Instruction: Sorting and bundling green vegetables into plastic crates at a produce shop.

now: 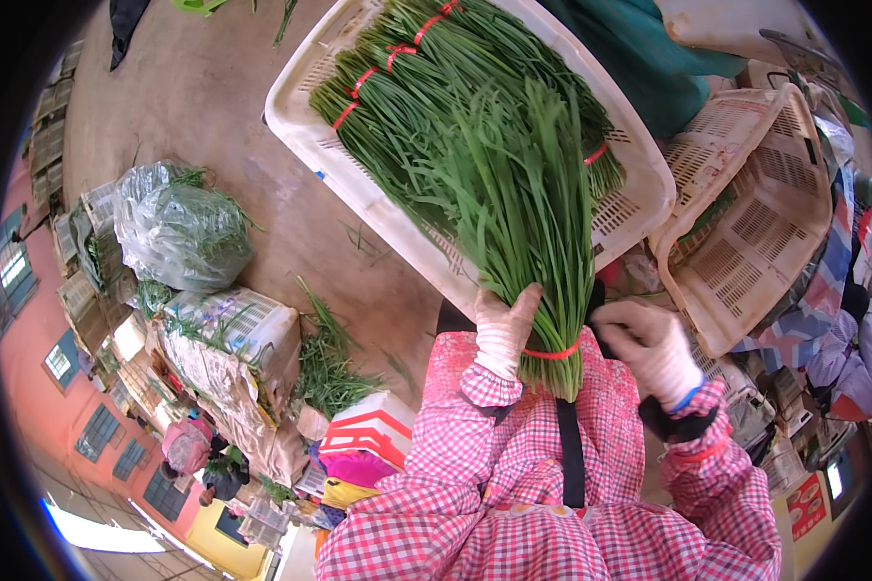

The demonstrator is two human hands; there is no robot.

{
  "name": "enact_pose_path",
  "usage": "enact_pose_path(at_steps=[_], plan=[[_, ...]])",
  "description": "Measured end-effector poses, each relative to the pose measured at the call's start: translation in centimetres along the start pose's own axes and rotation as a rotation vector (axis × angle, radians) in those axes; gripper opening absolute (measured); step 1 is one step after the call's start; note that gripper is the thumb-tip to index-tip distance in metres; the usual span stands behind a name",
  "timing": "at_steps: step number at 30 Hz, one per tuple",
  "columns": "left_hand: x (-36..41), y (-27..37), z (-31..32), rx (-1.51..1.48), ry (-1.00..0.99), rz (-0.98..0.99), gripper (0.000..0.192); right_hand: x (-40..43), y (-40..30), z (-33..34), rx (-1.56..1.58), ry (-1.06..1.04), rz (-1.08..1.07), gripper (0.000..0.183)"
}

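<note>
My left hand (507, 327), in a white glove with bare fingertips, is closed around a bunch of garlic chives (538, 247) above my lap. A red tie (552, 351) circles the bunch near its cut ends, which point towards me. Its leafy tops reach over a white plastic crate (378, 171). My right hand (643, 345), also gloved, is to the right of the bunch and apart from it. Its fingers are curled and blurred, so whether they hold anything is unclear. Inside the crate lie several chive bunches (436, 94) bound with red ties.
An empty-looking plastic crate (748, 240) leans at the right. To the left, a clear plastic bag of greens (182, 225) rests by a covered crate (232, 341). Loose chives (334, 363) lie on the floor beside a red-and-white box (370, 432). Other people (207, 457) are farther off.
</note>
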State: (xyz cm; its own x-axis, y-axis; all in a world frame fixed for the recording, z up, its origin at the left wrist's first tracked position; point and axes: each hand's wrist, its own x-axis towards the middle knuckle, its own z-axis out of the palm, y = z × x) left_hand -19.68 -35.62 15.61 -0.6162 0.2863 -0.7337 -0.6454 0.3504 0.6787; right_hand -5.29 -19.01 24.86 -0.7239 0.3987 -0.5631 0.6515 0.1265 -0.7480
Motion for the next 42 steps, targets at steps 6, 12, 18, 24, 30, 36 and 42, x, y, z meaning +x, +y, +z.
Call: enact_pose_path(at_steps=[6, 12, 18, 24, 30, 36, 42], plan=[[-1.1, 1.0, 0.5, 0.015, -0.092, 0.016, 0.043, 6.6, -2.9, 3.9, -0.127, 0.081, 0.003, 0.027], [-1.2, 1.4, 0.4, -0.042, -0.102, -0.047, 0.047, 7.7, -1.1, 3.6, -0.445, -0.038, -0.115, 0.035], [-1.1, 1.0, 0.0, 0.022, -0.124, -0.034, 0.057, 9.4, -1.9, 3.2, -0.507, -0.202, -0.032, 0.033], [-1.1, 0.6, -0.1, -0.03, -0.137, 0.006, 0.059, 9.9, -2.2, 3.4, -0.542, -0.251, 0.002, 0.03], [-0.9, -0.6, -0.5, -0.046, -0.115, -0.031, 0.048, 9.6, -1.9, 4.4, -0.627, -0.242, -0.071, 0.025], [-0.8, -1.2, -0.9, -0.109, -0.055, -0.065, 0.036, 6.6, -1.6, 5.5, 0.787, -0.312, 0.553, 0.013], [-0.1, -1.1, -1.3, -0.314, -0.024, -0.072, 0.04, 2.0, -2.1, 3.6, 1.541, -0.255, 0.551, 0.009]])
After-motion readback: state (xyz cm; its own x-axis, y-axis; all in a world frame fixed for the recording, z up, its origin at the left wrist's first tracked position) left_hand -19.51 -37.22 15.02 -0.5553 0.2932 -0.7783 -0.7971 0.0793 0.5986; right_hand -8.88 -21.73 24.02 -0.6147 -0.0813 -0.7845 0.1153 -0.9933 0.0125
